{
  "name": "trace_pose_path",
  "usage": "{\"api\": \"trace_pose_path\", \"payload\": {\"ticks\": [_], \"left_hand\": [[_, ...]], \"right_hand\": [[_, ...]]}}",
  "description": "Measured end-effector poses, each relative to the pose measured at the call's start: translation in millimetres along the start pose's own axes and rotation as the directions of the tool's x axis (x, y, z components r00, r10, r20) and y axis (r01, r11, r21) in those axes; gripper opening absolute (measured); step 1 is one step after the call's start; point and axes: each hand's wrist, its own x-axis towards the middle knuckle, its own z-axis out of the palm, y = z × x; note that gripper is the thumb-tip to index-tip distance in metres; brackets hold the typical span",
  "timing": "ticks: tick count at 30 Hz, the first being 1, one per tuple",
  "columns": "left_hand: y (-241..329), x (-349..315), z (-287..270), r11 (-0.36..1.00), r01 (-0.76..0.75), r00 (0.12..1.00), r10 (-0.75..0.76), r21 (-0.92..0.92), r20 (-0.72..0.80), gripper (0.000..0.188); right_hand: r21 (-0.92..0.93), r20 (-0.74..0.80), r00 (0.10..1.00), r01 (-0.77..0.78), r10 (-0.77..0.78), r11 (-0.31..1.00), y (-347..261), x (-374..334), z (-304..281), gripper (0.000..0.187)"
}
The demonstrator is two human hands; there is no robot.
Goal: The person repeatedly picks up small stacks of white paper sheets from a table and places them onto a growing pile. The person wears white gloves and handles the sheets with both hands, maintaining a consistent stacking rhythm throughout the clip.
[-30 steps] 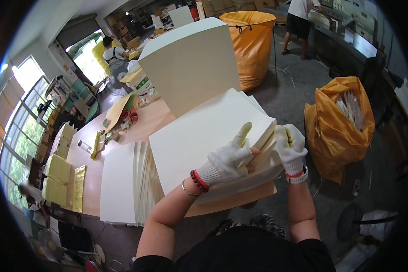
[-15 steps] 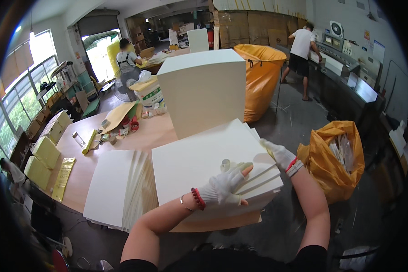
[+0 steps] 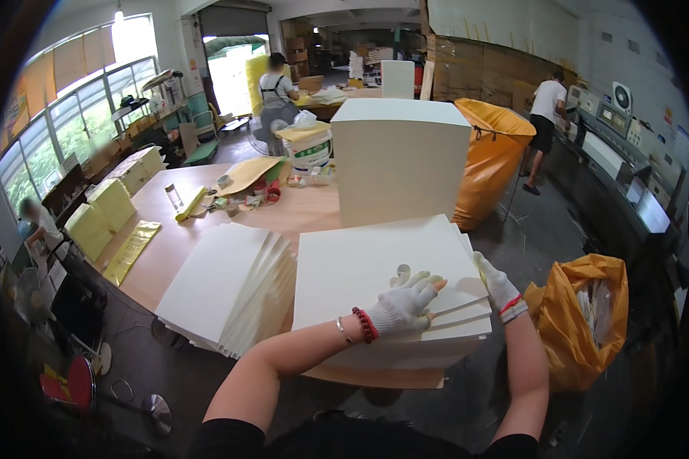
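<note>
In front of me is a thick stack of white sheets (image 3: 352, 264), its top few sheets fanned out at the right corner. My left hand (image 3: 407, 304), in a white glove with some bare fingertips, lies on top of these sheets with its fingers spread. A small grey round piece (image 3: 403, 270) shows at its fingertips; I cannot make out what it is. My right hand (image 3: 497, 289), also gloved, rests against the stack's right edge with fingers stretched out. To the left sits a second, fanned pile of white sheets (image 3: 214, 279).
A tall white stack (image 3: 402, 164) stands behind. The table (image 3: 172, 260) bears tape rolls (image 3: 272, 195), a yellow packet (image 3: 132, 251) and a white bucket (image 3: 311, 153). Orange bags (image 3: 486, 176) stand at right, one low (image 3: 566, 352). Co-workers are at the back (image 3: 275, 88), right (image 3: 547, 115) and left (image 3: 46, 229).
The view has turned left, so the scene sits further right. My left hand stays on the top sheets, and my right hand stays at the stack's right edge, slightly lower along it.
</note>
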Motion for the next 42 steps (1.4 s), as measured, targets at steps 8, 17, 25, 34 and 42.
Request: {"api": "trace_pose_path", "payload": {"ticks": [8,17,25,34,42], "left_hand": [[13.7,-0.6,-15.9,0.984,0.171,0.982,-0.167,-0.039,0.090,0.067],[-88.6,-102.9,-62.7,0.739,0.655,0.574,-0.620,-0.154,-0.535,0.054],[-71.3,-170.9,-53.6,-0.173,0.173,0.707,-0.663,-0.970,0.245,0.019],[9.1,-251.8,-66.7,-0.190,-0.221,0.425,-0.901,-0.957,0.081,0.052],[-63.5,-349.7,-88.2,0.261,-0.426,0.100,-0.938,-0.866,-0.332,0.021]], "right_hand": [[-0.359,0.047,0.988,0.154,-0.146,0.921,4.7,1.3,-1.1,0.038],[-0.287,0.163,0.809,0.587,-0.565,0.757,51.1,9.2,-45.1,0.043],[-0.245,0.385,0.829,0.515,-0.405,0.822,40.4,49.3,-106.9,0.045],[-0.426,0.055,0.991,0.136,-0.124,0.894,13.6,-13.3,-9.1,0.032],[-0.493,-0.016,0.987,0.132,-0.161,0.860,16.0,-14.2,-1.9,0.030]]}}
